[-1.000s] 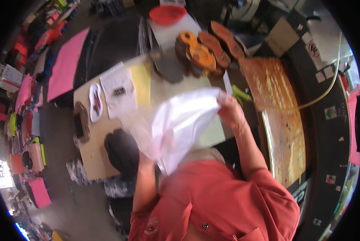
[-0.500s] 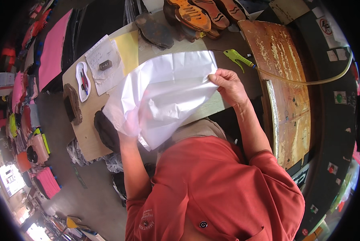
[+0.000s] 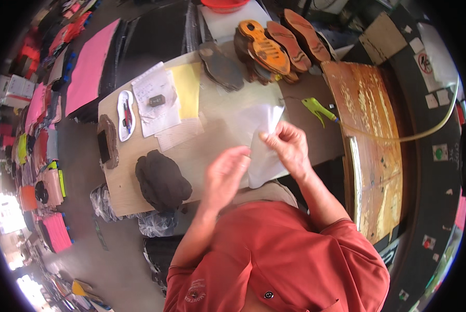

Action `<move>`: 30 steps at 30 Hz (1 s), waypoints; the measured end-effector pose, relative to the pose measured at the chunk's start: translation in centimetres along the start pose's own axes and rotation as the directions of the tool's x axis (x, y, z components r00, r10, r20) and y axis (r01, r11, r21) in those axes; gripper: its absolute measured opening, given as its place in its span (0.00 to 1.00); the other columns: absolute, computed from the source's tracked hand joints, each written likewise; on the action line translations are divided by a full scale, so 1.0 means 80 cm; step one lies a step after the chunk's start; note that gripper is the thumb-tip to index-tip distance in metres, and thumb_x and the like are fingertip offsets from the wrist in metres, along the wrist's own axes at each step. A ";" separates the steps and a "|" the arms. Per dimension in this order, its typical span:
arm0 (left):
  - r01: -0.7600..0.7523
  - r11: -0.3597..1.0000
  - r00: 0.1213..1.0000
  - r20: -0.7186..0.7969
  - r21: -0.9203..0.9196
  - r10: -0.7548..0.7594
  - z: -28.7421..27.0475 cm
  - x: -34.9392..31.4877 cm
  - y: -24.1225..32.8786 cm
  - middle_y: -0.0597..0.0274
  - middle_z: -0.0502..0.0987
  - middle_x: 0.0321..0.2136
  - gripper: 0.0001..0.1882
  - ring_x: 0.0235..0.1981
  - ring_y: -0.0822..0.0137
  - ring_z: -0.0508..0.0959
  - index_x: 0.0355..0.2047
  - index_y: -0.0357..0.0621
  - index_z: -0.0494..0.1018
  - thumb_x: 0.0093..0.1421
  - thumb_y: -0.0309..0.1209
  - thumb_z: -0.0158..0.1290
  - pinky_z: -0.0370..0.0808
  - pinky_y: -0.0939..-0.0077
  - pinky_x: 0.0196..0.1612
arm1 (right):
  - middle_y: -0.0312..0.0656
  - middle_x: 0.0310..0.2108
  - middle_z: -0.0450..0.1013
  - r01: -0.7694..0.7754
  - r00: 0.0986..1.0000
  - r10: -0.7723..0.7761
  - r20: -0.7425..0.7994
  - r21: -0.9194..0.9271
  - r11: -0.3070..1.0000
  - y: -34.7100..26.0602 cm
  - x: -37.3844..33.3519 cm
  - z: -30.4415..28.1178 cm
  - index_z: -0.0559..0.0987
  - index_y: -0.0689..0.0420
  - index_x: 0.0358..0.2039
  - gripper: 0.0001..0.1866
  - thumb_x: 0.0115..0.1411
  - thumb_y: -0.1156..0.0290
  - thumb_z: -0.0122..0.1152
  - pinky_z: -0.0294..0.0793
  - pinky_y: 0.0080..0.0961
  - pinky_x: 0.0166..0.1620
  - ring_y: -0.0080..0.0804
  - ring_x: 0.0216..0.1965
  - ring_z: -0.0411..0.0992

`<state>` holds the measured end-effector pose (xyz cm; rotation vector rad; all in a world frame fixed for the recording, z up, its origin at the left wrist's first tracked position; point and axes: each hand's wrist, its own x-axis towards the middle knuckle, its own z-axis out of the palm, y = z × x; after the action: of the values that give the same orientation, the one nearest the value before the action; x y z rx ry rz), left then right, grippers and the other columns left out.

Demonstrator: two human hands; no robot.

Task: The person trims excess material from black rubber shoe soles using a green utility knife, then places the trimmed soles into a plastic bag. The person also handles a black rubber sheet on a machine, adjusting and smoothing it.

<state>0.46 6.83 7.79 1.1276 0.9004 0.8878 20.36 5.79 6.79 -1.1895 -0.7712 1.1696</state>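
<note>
A translucent white plastic bag [image 3: 263,156] hangs bunched over the table's front edge. My right hand [image 3: 290,148] is closed on its upper edge, thumb against fingers. Just left of the bag is my left hand [image 3: 225,171], its fingers pointing toward the plastic. Motion smears those fingers, and whether they touch the bag cannot be made out. Further left on the wooden table [image 3: 123,182] lies a dark, rumpled stack of sole-shaped pieces [image 3: 160,181].
Papers [image 3: 152,99], a yellow sheet [image 3: 185,88] and a white tray with pens [image 3: 125,115] lie at left. Sole-shaped templates [image 3: 266,49] sit at the back. A green air gun [image 3: 318,110] with a hose is at right, near a worn wooden board [image 3: 370,151].
My left hand has come out from inside the bag and moved right. The bag, spread wide before, is now gathered narrow under my right hand. The view has shifted, showing the dark stack fully.
</note>
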 end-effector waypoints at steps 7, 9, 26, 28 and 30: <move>0.008 1.000 0.999 -0.036 0.004 -0.008 -0.004 0.007 -0.039 0.66 0.82 0.37 0.10 0.38 0.78 0.79 0.46 0.34 0.78 0.72 0.30 0.58 0.78 0.79 0.42 | 0.32 0.33 0.80 -0.079 0.987 0.094 0.133 -0.115 0.990 0.016 -0.024 0.026 0.83 0.62 0.41 0.08 0.71 0.69 0.64 0.74 0.19 0.39 0.15 0.35 0.73; -0.012 1.000 0.997 -0.080 0.016 0.013 -0.010 0.006 -0.045 0.67 0.81 0.36 0.10 0.36 0.78 0.79 0.46 0.34 0.78 0.72 0.30 0.59 0.78 0.79 0.41 | 0.34 0.35 0.81 -0.079 0.981 0.107 0.160 -0.175 0.981 0.013 -0.035 0.026 0.83 0.63 0.44 0.10 0.71 0.69 0.63 0.75 0.20 0.40 0.16 0.35 0.74; -0.077 0.717 0.980 -0.186 -0.693 -0.075 -0.061 0.002 -0.043 0.60 0.83 0.40 0.07 0.43 0.67 0.82 0.43 0.43 0.78 0.73 0.33 0.55 0.79 0.68 0.51 | 0.30 0.27 0.77 -0.071 0.997 0.070 -0.041 -0.017 0.997 0.035 -0.028 0.020 0.80 0.55 0.36 0.11 0.74 0.63 0.60 0.72 0.16 0.34 0.16 0.29 0.73; -0.086 0.574 0.988 -0.143 -0.814 -0.056 -0.078 -0.001 -0.040 0.63 0.83 0.43 0.08 0.47 0.65 0.82 0.46 0.46 0.79 0.73 0.33 0.54 0.78 0.61 0.57 | 0.30 0.29 0.75 -0.086 0.991 0.098 -0.096 0.128 0.988 0.045 -0.015 0.010 0.79 0.55 0.37 0.10 0.75 0.63 0.58 0.73 0.18 0.32 0.17 0.27 0.72; -0.044 0.377 0.999 -0.030 -0.925 0.043 -0.095 -0.005 -0.037 0.60 0.83 0.43 0.11 0.48 0.63 0.82 0.49 0.42 0.77 0.75 0.33 0.51 0.79 0.58 0.57 | 0.35 0.26 0.75 -0.181 0.951 0.247 -0.185 0.313 0.932 0.052 0.009 -0.004 0.79 0.58 0.32 0.14 0.75 0.64 0.54 0.68 0.19 0.29 0.20 0.23 0.68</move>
<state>-6.30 8.49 3.54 0.1176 0.2106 1.2057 19.70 6.21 2.65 -1.1491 -0.2892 1.2556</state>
